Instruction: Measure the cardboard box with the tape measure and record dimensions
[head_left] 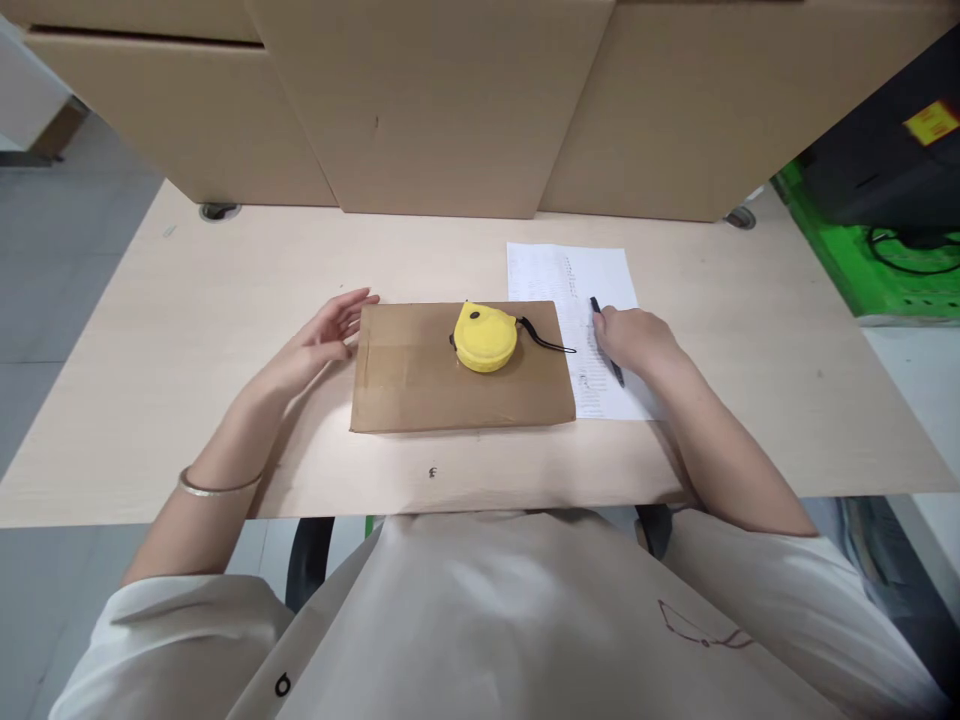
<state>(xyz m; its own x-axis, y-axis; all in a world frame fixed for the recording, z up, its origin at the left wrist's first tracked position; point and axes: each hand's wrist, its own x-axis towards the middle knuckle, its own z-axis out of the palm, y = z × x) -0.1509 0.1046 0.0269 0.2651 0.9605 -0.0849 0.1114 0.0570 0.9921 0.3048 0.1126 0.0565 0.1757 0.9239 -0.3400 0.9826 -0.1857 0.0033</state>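
Observation:
A flat brown cardboard box (pixel 420 385) lies on the light wooden desk (pixel 187 330) in front of me. On top of it sits a round yellow tape measure (pixel 485 337) with a black wrist strap trailing to the right. My left hand (pixel 319 345) rests against the box's left edge, fingers stretched out and slightly apart, holding nothing. My right hand (pixel 637 340) lies on a printed white sheet of paper (pixel 577 290) just right of the box, fingers closed around a black pen (pixel 606 340).
Tall cardboard panels (pixel 435 110) stand along the desk's back edge. Two cable grommets sit at the rear corners. A green mat with a black device (pixel 892 230) lies off the desk to the right. Grey floor shows on the left.

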